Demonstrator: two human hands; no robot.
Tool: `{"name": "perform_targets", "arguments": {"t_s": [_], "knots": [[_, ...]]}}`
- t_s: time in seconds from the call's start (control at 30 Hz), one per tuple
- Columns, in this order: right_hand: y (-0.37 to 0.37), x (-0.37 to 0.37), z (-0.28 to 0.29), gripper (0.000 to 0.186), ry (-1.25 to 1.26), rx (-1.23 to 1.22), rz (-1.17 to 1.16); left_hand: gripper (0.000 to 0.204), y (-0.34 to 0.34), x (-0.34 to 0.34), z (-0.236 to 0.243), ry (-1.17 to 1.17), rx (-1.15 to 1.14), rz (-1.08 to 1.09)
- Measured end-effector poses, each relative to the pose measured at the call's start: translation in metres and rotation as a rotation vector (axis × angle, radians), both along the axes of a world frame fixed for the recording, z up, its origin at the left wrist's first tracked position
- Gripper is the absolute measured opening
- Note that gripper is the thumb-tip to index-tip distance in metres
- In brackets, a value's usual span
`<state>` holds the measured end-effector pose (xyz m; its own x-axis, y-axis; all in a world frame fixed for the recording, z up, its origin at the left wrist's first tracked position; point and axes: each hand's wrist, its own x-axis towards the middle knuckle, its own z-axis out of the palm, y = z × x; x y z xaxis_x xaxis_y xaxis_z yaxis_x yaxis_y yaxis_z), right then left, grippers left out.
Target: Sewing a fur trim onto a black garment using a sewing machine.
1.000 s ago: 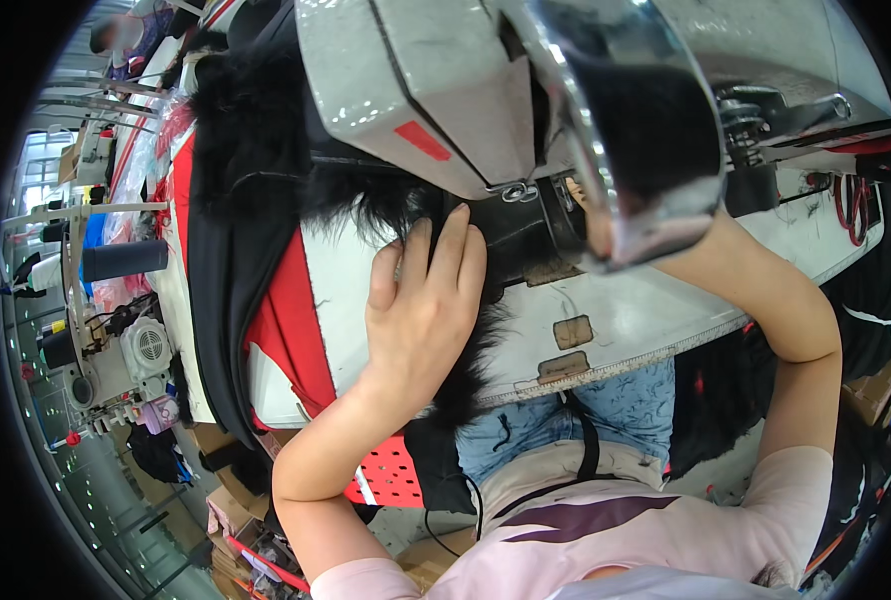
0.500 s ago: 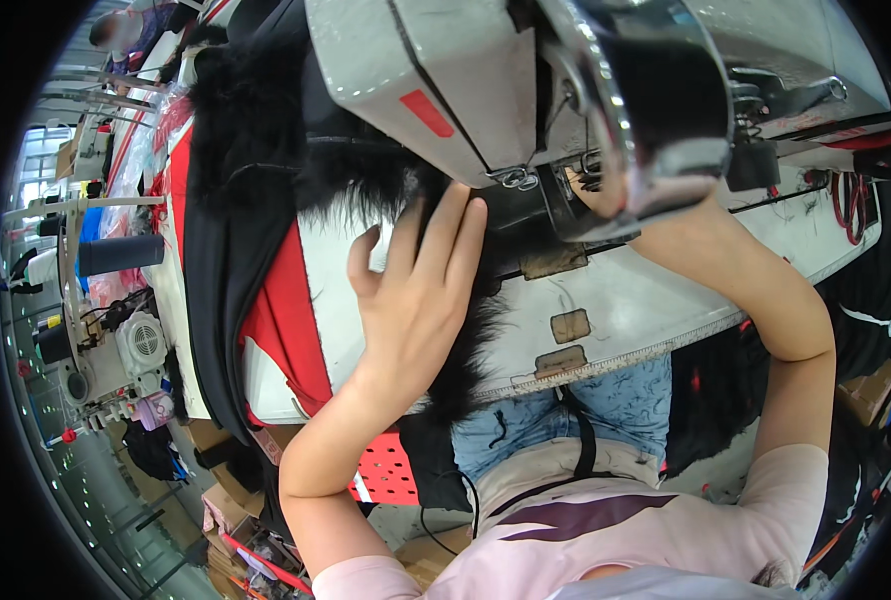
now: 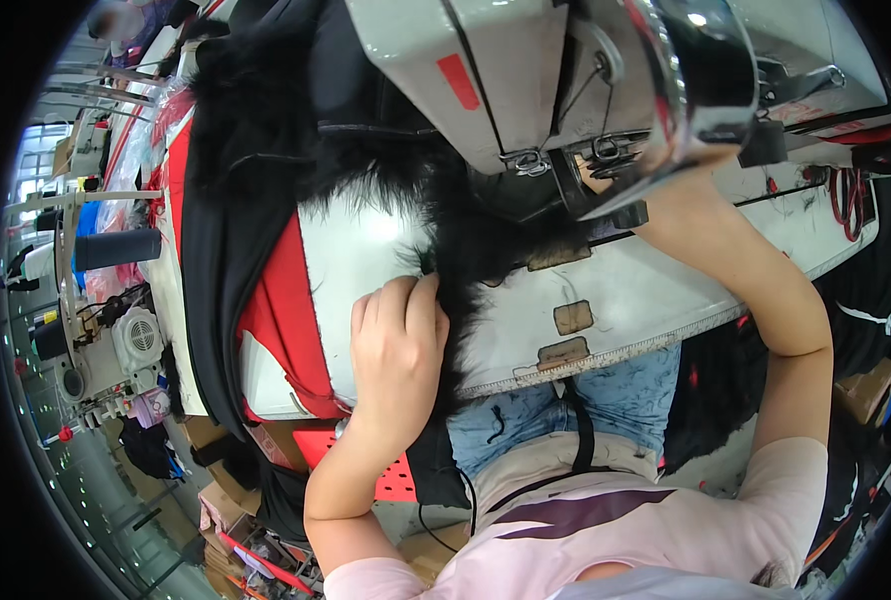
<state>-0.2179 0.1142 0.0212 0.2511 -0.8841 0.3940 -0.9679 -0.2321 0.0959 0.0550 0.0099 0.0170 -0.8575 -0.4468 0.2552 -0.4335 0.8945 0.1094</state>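
My left hand [image 3: 394,345] has its fingers curled on a black fur trim [image 3: 451,330], which runs down the white table [image 3: 616,290] from beneath a white sewing machine [image 3: 466,80] past the front edge. My right hand [image 3: 676,200] reaches under the machine's shiny chrome part [image 3: 706,80]; its fingers are mostly hidden there. Black fabric with fur [image 3: 246,130] lies along the left of the machine, with red fabric [image 3: 286,310] beneath it on the table.
Another machine [image 3: 131,340] and a dark cylinder [image 3: 116,248] stand at the left. A person [image 3: 131,25] is at the far upper left. Dark red cords [image 3: 846,205] lie at the table's right. Cardboard boxes [image 3: 866,390] and dark fabric are below.
My left hand has moved down along the trim, away from the machine's needle area, and its fingers have curled. My right forearm sits slightly higher, its hand still under the machine.
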Motion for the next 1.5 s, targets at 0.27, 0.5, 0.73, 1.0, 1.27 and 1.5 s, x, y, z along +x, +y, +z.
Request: {"name": "perform_targets", "arguments": {"t_s": [0.27,0.5,0.73,1.0,1.27,1.5], "knots": [[-0.001,-0.003,-0.001,0.009,-0.158,-0.018,0.031,0.032,0.015,-0.009,0.024,-0.127,-0.012,-0.047],[-0.005,-0.007,-0.013,0.010,-0.247,0.045,0.043,0.049,-0.006,-0.061,0.006,0.000,-0.049,-0.334],[-0.003,-0.007,-0.011,0.013,-0.169,-0.045,0.015,0.043,-0.007,-0.066,-0.009,0.047,0.046,-0.281],[-0.003,-0.004,-0.006,0.010,-0.206,0.051,0.023,0.055,-0.011,-0.068,-0.006,-0.028,-0.165,-0.106],[-0.005,0.001,-0.011,0.008,-0.174,-0.065,0.006,0.044,-0.023,-0.071,-0.006,-0.017,-0.231,-0.087],[-0.002,0.003,-0.003,0.007,-0.225,-0.059,-0.028,0.039,-0.038,-0.069,-0.005,-0.029,-0.273,-0.261]]}}
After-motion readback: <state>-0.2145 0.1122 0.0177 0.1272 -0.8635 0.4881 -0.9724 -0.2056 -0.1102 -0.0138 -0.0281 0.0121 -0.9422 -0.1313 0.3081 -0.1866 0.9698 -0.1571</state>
